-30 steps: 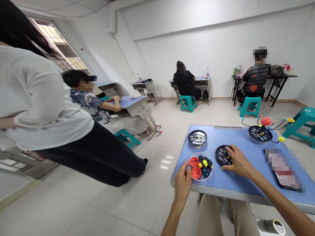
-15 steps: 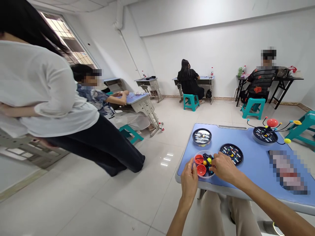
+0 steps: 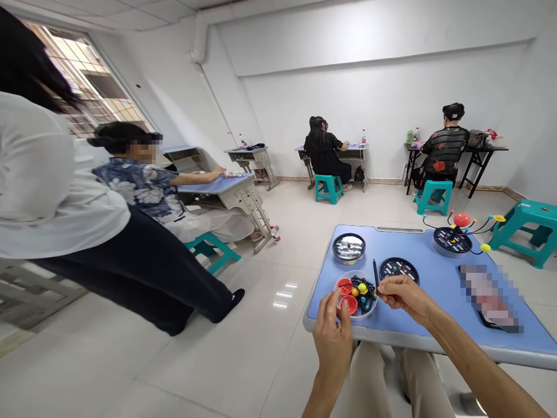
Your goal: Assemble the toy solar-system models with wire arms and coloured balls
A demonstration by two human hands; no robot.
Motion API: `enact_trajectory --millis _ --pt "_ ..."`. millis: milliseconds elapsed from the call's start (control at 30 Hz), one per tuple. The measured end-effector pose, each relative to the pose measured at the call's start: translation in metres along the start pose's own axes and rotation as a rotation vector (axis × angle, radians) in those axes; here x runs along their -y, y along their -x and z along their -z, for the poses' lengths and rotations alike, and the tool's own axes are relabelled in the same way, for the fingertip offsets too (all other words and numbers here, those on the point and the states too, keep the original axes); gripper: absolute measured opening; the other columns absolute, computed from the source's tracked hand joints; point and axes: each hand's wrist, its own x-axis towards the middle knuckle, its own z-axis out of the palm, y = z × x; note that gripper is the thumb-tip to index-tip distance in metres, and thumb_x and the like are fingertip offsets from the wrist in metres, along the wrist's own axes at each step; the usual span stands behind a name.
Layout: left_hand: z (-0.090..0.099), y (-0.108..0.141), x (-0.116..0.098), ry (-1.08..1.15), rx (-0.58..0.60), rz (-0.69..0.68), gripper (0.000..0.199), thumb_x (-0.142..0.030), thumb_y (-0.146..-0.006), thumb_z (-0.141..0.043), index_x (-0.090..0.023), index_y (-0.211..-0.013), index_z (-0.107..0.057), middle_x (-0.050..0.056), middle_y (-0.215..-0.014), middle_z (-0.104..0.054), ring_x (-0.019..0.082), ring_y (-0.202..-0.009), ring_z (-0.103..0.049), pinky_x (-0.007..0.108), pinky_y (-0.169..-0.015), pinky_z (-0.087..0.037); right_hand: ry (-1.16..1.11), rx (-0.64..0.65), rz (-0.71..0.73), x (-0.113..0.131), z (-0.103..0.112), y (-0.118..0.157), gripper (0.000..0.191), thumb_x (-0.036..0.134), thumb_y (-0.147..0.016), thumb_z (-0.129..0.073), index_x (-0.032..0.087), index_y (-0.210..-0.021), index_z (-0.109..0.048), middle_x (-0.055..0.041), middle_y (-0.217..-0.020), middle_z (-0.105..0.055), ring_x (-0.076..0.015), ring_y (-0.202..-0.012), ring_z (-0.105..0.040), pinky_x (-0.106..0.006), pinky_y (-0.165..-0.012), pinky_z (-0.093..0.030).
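Observation:
My right hand pinches a thin black rod, which points upward beside a clear round tub. Inside the tub lie two red half-shells, a yellow ball, an orange ball and several black pieces. At the tub's near left edge is my left hand, thumb and fingers apart; whether it touches the rim I cannot tell. A black disc with coloured planet prints lies just behind my right hand. Farther back stands another round black-topped base.
An assembled planet model with curved arms stands at the desk's far right. A blurred-out flat object lies nearer. A person in white stands at left; others sit at desks. A green stool is at right.
My right hand has lifted the black rod out of the tub. My left hand has slid slightly toward me at the tub's edge. The whole view has shifted a little.

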Motion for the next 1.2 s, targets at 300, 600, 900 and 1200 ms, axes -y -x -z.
enact_trajectory --millis 300,600,900,1200 --pt "-0.020 0.017 -0.054 0.138 0.114 -0.245 0.030 -0.025 -0.091 -0.058 -0.023 -0.121 -0.061 0.009 -0.103 -0.067 0.019 -0.087 -0.067 0.031 -0.074 -0.059 -0.620 -0.005 -0.133 -0.025 -0.012 0.029 0.025 0.027 -0.059 -0.082 0.014 -0.060 -0.061 0.0041 -0.056 -0.054 -0.0040 -0.048 -0.039 -0.017 -0.046 -0.031" --pt "-0.015 0.016 -0.063 0.206 0.098 -0.303 0.025 -0.016 -0.090 -0.057 -0.021 -0.113 -0.068 0.005 -0.088 -0.068 0.016 -0.079 -0.068 0.026 -0.072 -0.059 -0.578 -0.012 -0.048 -0.027 -0.013 0.045 0.028 0.030 -0.056 -0.082 0.015 -0.054 -0.059 0.0057 -0.050 -0.046 -0.0061 -0.050 -0.038 -0.020 -0.050 -0.029" --pt "-0.015 0.045 -0.036 0.182 0.121 -0.085 0.029 -0.036 -0.092 -0.054 -0.024 -0.111 -0.071 0.010 -0.098 -0.073 0.019 -0.078 -0.071 0.028 -0.062 -0.061 -0.122 -0.095 0.258 -0.029 -0.022 0.053 0.021 0.034 -0.069 -0.072 0.017 -0.058 -0.069 0.0007 -0.057 -0.059 -0.0133 -0.057 -0.050 -0.026 -0.055 -0.038" --pt "-0.014 0.051 -0.035 0.314 0.173 0.114 0.027 -0.041 -0.088 -0.059 -0.021 -0.100 -0.074 0.008 -0.091 -0.073 0.015 -0.063 -0.066 0.024 -0.051 -0.056 0.111 -0.094 0.337 -0.048 -0.016 0.051 0.027 0.033 -0.080 -0.064 0.015 -0.060 -0.065 0.0018 -0.057 -0.058 -0.0118 -0.056 -0.048 -0.024 -0.054 -0.036"
